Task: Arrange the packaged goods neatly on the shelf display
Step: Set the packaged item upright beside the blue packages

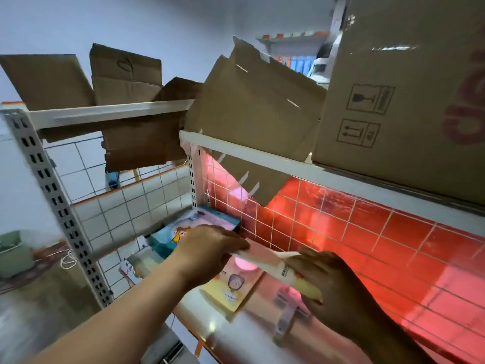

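Flat package [273, 262]: where do we have it now?

We hold it edge-up between both hands, above the lower shelf [236, 334] and near the red wire grid [367, 232]. Our left hand [210, 248] grips its far-left end, and our right hand [330, 279] curls round the nearer yellow end.

How will it handle?

We judge it light, thin and stiff, like carton. It is probably smooth-faced, so it may slip, or flex if we squeeze it mid-span. Holding the two short ends seems right to us.

And around it?

A yellow package [231, 290] lies flat just below it. Teal and pink boxes [168, 236] sit further left, and cardboard cartons [393, 88] rest on the shelf overhead.
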Tool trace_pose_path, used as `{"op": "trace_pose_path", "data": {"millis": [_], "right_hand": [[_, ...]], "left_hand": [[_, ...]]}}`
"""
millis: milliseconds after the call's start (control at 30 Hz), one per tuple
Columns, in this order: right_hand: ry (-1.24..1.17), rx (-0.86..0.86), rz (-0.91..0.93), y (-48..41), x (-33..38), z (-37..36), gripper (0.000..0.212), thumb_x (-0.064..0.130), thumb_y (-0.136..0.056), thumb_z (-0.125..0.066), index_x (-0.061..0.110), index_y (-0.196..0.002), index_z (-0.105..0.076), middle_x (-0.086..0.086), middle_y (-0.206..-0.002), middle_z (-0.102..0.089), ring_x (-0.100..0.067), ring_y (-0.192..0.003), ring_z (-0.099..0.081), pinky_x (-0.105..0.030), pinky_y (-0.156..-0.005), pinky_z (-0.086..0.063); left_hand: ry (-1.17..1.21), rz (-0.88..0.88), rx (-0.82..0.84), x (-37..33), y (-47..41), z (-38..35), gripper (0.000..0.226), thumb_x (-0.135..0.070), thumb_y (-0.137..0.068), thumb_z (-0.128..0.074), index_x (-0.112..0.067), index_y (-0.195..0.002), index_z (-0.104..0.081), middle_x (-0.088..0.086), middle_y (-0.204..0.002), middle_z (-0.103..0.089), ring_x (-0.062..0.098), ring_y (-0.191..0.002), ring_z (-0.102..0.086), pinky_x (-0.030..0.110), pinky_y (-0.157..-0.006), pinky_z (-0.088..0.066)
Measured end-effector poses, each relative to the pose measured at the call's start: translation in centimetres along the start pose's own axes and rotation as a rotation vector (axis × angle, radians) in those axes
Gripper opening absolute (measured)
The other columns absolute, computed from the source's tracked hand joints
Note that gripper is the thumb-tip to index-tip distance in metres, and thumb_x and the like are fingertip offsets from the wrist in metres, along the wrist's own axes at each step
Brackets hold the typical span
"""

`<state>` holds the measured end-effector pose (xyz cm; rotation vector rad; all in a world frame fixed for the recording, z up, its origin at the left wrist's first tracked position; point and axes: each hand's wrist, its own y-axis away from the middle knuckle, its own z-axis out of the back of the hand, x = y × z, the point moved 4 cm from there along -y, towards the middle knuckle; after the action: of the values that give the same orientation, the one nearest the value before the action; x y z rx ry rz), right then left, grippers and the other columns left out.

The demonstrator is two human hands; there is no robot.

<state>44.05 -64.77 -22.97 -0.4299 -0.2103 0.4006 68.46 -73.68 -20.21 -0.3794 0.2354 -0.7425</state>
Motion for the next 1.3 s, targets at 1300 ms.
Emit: {"op": "trace_pose_path", "data": {"millis": [1300], "right_hand": [[0.186, 0.247, -0.657, -8.9, 10.2, -21.6, 0.024, 0.038, -0.085, -0.049, 0.032, -0.096, -0.070, 0.004, -0.108, -0.071, -0.021, -0.101, -0.069, -0.044, -0.085, -0.058]], "left_hand": [[-0.176, -0.399, 0.720, 10.5, -11.8, -18.3, 0.047, -0.036, -0.102, -0.051, -0.043, -0.147, -0.042, -0.012, -0.150, -0.047, 0.017, -0.140, -0.043, 0.042, -0.118, -0.024]]}}
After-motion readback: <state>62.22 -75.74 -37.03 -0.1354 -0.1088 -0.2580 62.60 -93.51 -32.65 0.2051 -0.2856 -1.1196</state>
